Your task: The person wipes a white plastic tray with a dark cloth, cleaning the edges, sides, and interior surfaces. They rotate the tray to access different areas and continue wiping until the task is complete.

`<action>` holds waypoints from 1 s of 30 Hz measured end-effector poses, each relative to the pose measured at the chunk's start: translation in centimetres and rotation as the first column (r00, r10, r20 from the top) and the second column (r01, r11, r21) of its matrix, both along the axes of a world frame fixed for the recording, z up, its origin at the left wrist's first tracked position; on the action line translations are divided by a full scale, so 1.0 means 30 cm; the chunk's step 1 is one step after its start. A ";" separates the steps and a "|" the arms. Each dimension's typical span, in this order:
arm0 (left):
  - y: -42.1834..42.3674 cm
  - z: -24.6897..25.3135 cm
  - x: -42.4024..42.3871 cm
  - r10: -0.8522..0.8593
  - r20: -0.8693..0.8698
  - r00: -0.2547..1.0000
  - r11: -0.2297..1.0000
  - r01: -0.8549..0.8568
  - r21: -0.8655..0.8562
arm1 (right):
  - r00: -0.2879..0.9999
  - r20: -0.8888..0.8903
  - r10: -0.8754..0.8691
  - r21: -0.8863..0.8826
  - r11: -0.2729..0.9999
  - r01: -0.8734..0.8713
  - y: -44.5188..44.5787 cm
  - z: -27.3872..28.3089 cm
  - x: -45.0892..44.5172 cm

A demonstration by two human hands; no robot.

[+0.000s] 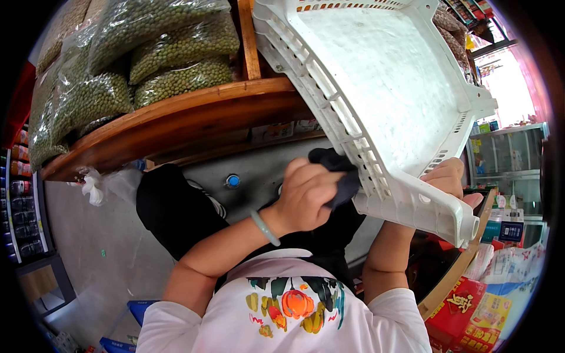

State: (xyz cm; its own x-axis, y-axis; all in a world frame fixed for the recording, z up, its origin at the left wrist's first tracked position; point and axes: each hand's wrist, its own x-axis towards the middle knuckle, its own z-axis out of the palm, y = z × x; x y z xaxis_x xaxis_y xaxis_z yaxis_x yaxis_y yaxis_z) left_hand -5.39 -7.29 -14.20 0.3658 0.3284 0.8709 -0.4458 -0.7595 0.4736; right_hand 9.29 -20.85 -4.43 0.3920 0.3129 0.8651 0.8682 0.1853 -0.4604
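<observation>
A white plastic crate is tilted in front of me, its broad inner floor facing up and its slotted side wall turned towards my left. My left hand, a pale bangle on its wrist, is closed around a dark cloth. That cloth is pressed against the crate's slotted side, near the close corner. On the near end wall, my right hand grips the rim, with part of the fingers hidden behind the plastic.
Clear bags of dried green pulses are stacked on a curved wooden shelf beside the crate. A blue-capped bottle stands on the floor between my feet. To the right are a red box and a glass-fronted cabinet. Bottles line a left rack.
</observation>
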 end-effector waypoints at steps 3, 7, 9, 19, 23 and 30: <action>0.003 0.016 0.007 0.041 0.199 0.979 0.996 -0.024 -0.085 | 1.000 0.015 -0.003 -0.033 0.999 0.004 0.000 -0.003 0.005; 0.030 0.061 0.031 0.274 0.073 0.959 0.932 -0.283 0.227 | 0.998 0.026 -0.055 -0.044 0.997 0.056 -0.001 0.002 -0.015; 0.022 0.075 0.041 0.396 0.120 0.911 0.876 -0.413 0.250 | 0.998 0.028 -0.058 -0.063 0.996 0.060 -0.008 -0.002 -0.016; 0.108 0.105 0.038 0.647 0.245 0.722 0.608 -0.682 0.406 | 0.995 0.062 -0.084 -0.106 0.990 0.090 -0.023 -0.006 -0.007; 0.105 0.117 0.030 0.484 0.213 0.849 0.698 -0.522 0.490 | 0.998 0.017 -0.067 -0.090 0.994 0.068 -0.015 -0.012 -0.014; -0.019 0.055 0.045 0.061 0.176 0.983 0.949 -0.111 0.296 | 0.998 0.019 -0.052 -0.083 0.995 0.054 -0.007 -0.012 -0.016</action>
